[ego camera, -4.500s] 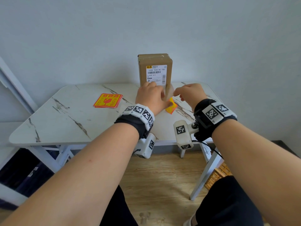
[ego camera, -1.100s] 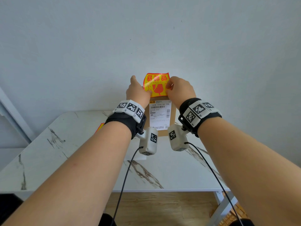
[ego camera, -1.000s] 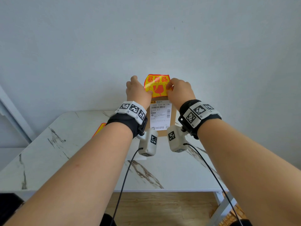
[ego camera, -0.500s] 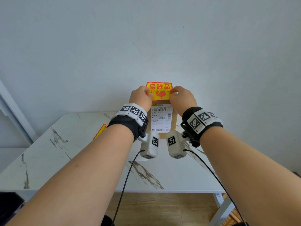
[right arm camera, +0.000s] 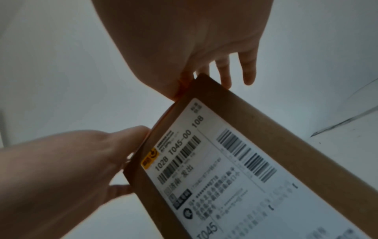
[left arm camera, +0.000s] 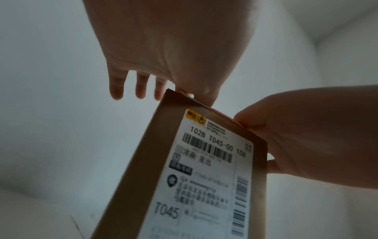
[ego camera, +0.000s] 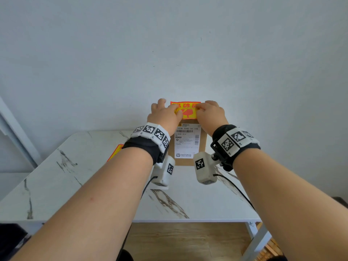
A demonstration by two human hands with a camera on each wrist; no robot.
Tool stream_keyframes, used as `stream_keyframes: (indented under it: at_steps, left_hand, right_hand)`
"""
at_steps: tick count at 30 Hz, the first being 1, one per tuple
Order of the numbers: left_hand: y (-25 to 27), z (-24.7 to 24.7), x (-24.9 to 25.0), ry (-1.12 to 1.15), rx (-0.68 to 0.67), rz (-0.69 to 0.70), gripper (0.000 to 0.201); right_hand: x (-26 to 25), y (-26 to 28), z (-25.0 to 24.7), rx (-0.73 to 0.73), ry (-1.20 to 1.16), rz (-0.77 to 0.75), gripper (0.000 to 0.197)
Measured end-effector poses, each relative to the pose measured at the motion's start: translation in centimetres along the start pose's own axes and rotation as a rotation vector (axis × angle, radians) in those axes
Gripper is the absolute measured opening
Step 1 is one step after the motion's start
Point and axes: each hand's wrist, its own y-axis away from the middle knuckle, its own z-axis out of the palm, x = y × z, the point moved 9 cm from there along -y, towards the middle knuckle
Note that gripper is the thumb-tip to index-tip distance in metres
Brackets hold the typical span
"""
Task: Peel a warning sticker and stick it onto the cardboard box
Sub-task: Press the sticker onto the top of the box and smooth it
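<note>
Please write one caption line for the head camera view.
Both hands, left hand and right hand, press a warning sticker onto the cardboard box.

Head view: bright, even daylight, soft shadows, wide-angle bowing at the edges. Both wrist views: dim, backlit by the pale wall (left arm camera: 61, 113), with soft, blurred label print.

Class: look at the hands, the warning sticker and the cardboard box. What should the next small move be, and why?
Probably smooth the warning sticker flat from its middle outward. It already lies on top of the upright cardboard box, with the left hand and right hand pressing its two ends, so only firm sticking seems left.
</note>
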Motion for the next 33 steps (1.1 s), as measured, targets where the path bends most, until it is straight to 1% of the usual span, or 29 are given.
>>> stream_keyframes:
  at_steps: [2, 3, 7, 10, 14, 18, 21, 24, 27, 29, 31, 33]
  left_hand:
    - [-0.1, -0.1, 0.7, -0.139, -0.008, 0.08, 0.049]
    - [-0.2, 0.0, 1.0, -0.154, -0.03, 0.105, 0.05]
    - [-0.6, 1.5, 1.3, -0.036, -0.148, 0.116, 0.051]
    - [-0.9, 1.6, 1.1, 0.05, -0.147, 0.09, 0.049]
    - [-0.9, 1.5, 1.0, 0.137, -0.145, 0.056, 0.045]
    - [-0.6, 1.9, 1.4, 0.129, -0.184, 0.097, 0.052]
    - [-0.6, 2.0, 1.4, 0.104, -0.209, 0.08, 0.055]
    - [-0.5, 2.0, 1.1, 0.15, -0.213, 0.03, 0.056]
    - [-0.4, 2.2, 0.8, 0.221, -0.251, -0.005, 0.056]
    - [-0.4, 2.1, 0.7, 0.241, -0.272, -0.006, 0.055]
    - [-0.2, 2.0, 0.7, 0.251, -0.277, 0.001, 0.054]
    - [-0.1, 2.0, 0.7, 0.24, -0.26, 0.017, 0.053]
  right_hand:
    - [-0.6, -0.1, 0.7, -0.048, 0.056, -0.035, 0.049]
    - [-0.8, -0.3, 1.0, -0.069, 0.073, -0.046, 0.049]
    - [-1.1, -0.7, 1.5, -0.118, 0.027, -0.03, 0.049]
    - [-0.9, -0.8, 1.2, -0.116, 0.009, -0.009, 0.05]
    - [-0.7, -0.9, 1.4, -0.093, 0.019, -0.039, 0.051]
    - [-0.3, -0.8, 1.5, -0.073, 0.056, -0.045, 0.052]
    - [0.0, -0.7, 1.4, -0.073, 0.064, -0.039, 0.051]
    - [0.3, -0.5, 1.6, -0.091, -0.017, -0.002, 0.053]
    - [0.8, -0.3, 1.5, -0.088, -0.14, 0.026, 0.054]
    - [1.0, -0.1, 1.2, -0.078, -0.257, 0.022, 0.046]
    - [1.0, 0.3, 1.1, -0.101, -0.347, -0.001, 0.039]
    - [1.1, 0.4, 1.3, -0.119, -0.373, -0.008, 0.039]
